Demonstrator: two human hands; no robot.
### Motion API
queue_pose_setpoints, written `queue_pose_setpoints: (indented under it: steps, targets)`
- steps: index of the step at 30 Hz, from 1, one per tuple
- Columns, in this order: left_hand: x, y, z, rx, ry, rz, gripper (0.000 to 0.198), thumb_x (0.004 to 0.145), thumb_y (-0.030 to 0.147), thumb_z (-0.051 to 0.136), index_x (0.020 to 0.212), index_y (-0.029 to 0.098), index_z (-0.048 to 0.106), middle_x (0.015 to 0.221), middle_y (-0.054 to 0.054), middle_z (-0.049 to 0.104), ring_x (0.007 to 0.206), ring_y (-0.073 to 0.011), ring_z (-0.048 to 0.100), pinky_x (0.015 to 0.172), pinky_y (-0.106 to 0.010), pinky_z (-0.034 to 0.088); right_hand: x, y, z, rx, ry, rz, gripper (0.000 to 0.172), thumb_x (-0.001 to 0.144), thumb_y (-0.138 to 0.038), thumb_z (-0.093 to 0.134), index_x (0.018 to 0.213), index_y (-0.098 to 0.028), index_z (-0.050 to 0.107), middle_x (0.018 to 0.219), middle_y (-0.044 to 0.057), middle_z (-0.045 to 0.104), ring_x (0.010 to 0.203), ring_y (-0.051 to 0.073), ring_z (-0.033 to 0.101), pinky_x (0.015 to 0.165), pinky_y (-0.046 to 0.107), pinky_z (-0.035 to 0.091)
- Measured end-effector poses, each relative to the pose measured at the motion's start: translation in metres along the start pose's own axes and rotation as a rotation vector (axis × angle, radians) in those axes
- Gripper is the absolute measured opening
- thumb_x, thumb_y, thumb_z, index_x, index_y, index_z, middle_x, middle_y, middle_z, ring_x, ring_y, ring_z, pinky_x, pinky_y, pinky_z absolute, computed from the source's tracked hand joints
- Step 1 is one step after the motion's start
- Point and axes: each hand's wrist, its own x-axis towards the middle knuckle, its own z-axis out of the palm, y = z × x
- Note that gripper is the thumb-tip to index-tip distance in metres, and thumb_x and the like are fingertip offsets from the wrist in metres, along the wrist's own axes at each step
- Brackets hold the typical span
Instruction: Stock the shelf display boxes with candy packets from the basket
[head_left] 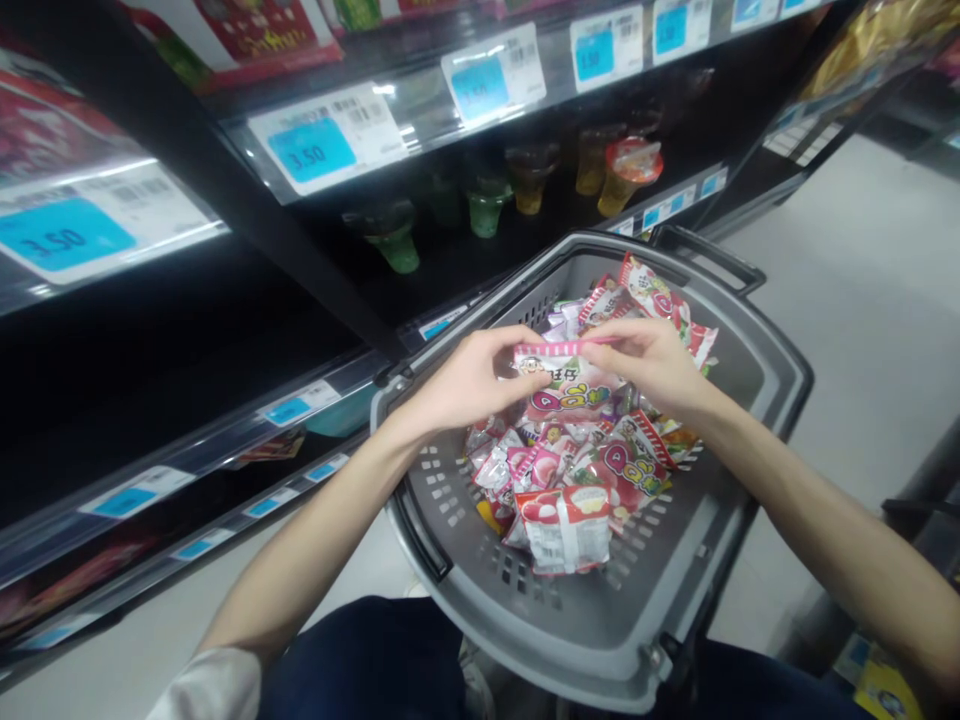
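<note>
Over a grey shopping basket (pixel 720 540), both hands grip a pink and white packet of gummy candy (pixel 566 390) by its striped top edge. My left hand (pixel 480 375) pinches the left corner, thumb across the packet's front. At the right corner, my right hand (pixel 649 360) closes thumb and fingers on the edge. Beneath and around the held packet lie several more candy packets (pixel 626 465) in red, pink and purple. One packet (pixel 566 530) shows its white printed back with a pale strip across it. The held packet hides part of the pile.
Dark store shelves (pixel 300 310) rise beyond the basket, with price labels (pixel 322 135) along their edges. Several jelly cups (pixel 490 205) stand on a shelf, one with an orange lid (pixel 634 162). Pale floor (pixel 862 270) stretches to the right. The basket's folded handle (pixel 709 258) sticks out at the far end.
</note>
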Motion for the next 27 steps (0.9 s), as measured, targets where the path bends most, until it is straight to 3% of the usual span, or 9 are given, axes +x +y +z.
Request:
queue_pose_setpoints:
  steps: [11,14,17,19,22,27]
  targets:
    - [0.0014,0.0006,0.0003,-0.142,0.062,-0.102,0.031,0.091,0.044,0.068,0.097,0.015,0.075,0.085,-0.004,0.072,0.075,-0.0142,0.063,0.069,-0.026,0.047,0.0004,-0.0001,0.0014,-0.136,0.033,-0.096,0.021,0.081,-0.041,0.082,0.087,-0.02,0.08,0.08,0.003,0.074,0.07,0.013,0.065,0.062,0.027,0.054]
    - [0.0011,0.0008,0.0009,-0.134,0.096,-0.116,0.028,0.09,0.041,0.068,0.094,0.014,0.076,0.085,-0.004,0.073,0.075,-0.0136,0.063,0.068,-0.025,0.047,-0.0019,-0.001,0.0042,-0.204,0.02,-0.149,0.024,0.086,-0.041,0.077,0.098,-0.021,0.079,0.09,0.004,0.074,0.075,0.015,0.067,0.062,0.028,0.057]
    - [0.0012,0.0001,0.0011,-0.121,0.111,-0.12,0.027,0.09,0.04,0.068,0.092,0.014,0.076,0.081,-0.004,0.072,0.071,-0.0125,0.061,0.065,-0.023,0.046,-0.0034,-0.0016,0.0067,-0.361,0.035,-0.343,0.03,0.089,-0.036,0.074,0.118,-0.027,0.074,0.114,0.006,0.071,0.098,0.02,0.069,0.078,0.035,0.062]
    - [0.0013,-0.0001,0.001,-0.098,0.119,-0.122,0.027,0.089,0.041,0.069,0.092,0.015,0.076,0.078,-0.003,0.07,0.068,-0.0114,0.059,0.062,-0.023,0.045,-0.0031,-0.0011,0.0072,-0.537,0.053,-0.518,0.03,0.091,-0.031,0.073,0.121,-0.03,0.073,0.122,0.007,0.068,0.109,0.022,0.065,0.09,0.041,0.059]
    - [0.0011,0.0004,0.0007,-0.071,0.138,-0.109,0.028,0.088,0.043,0.07,0.09,0.016,0.077,0.073,-0.002,0.068,0.063,-0.0103,0.055,0.059,-0.022,0.043,-0.001,0.0021,0.0064,-0.73,0.062,-0.708,0.028,0.094,-0.025,0.069,0.119,-0.035,0.073,0.125,0.006,0.066,0.107,0.022,0.064,0.089,0.043,0.058]
    - [-0.0002,0.0034,0.001,-0.13,0.148,-0.08,0.03,0.087,0.046,0.072,0.089,0.016,0.078,0.073,-0.002,0.068,0.063,-0.0107,0.056,0.06,-0.023,0.044,0.0017,0.008,0.0053,-0.888,0.148,-0.88,0.031,0.094,-0.02,0.066,0.119,-0.039,0.072,0.127,0.003,0.066,0.109,0.023,0.064,0.088,0.044,0.055]
